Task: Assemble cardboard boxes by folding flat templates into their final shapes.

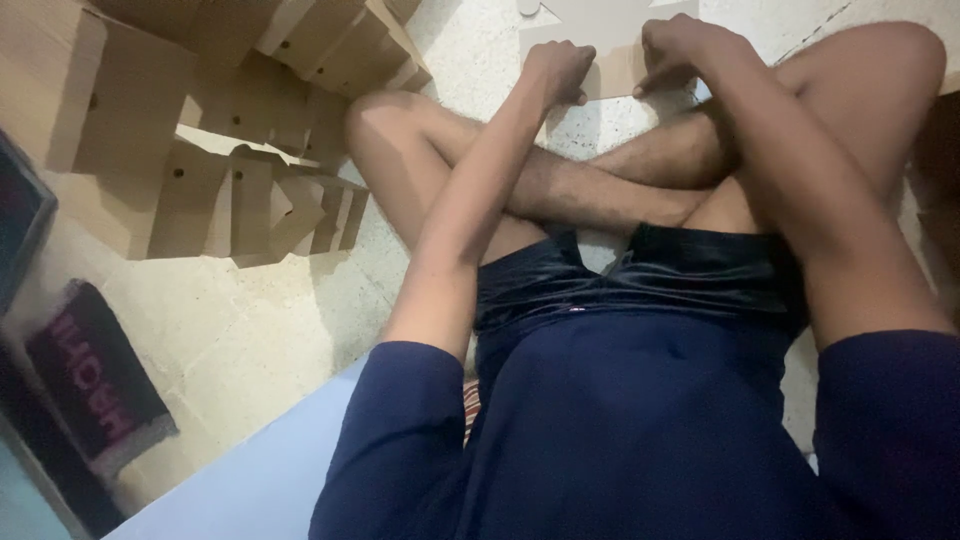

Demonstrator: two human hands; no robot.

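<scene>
**A:** Flat piece of cardboard [612,40] lying on the floor at the far end, just past the crossed shins. Pinned down by both hands: left hand [558,70] curled with knuckles pressing on its near left edge, right hand [680,52] bunched up on the near right part.

**B:** Actually gripping it, or just leaning on it?

**A:** Looks more like pressing than pinching. Fingers folded together on both, tucked under, so hard to say whether any edge sits clamped between them. Probably held flat that way to keep the sheet from sliding or to work a crease. Only a guess though.

**B:** And around it?

**A:** Small round pale thing [528,7] at the top edge, touching or just beside the sheet, too cut off to identify. Far left, a heap of folded cardboard boxes [230,130] with little punched holes, some tipped over, stacked against each other, well apart from the hands.

**B:** Surface?

**A:** Speckled pale stone floor [250,330], terrazzo-ish, with faint joint lines. Sitting cross-legged right on it, dark shorts, navy sleeves. Near left, a dark mat with pink lettering [95,375] beside a dark frame, plus a light blue slab [260,480] at the near edge. Dim indoor light, soft shadows.
</scene>
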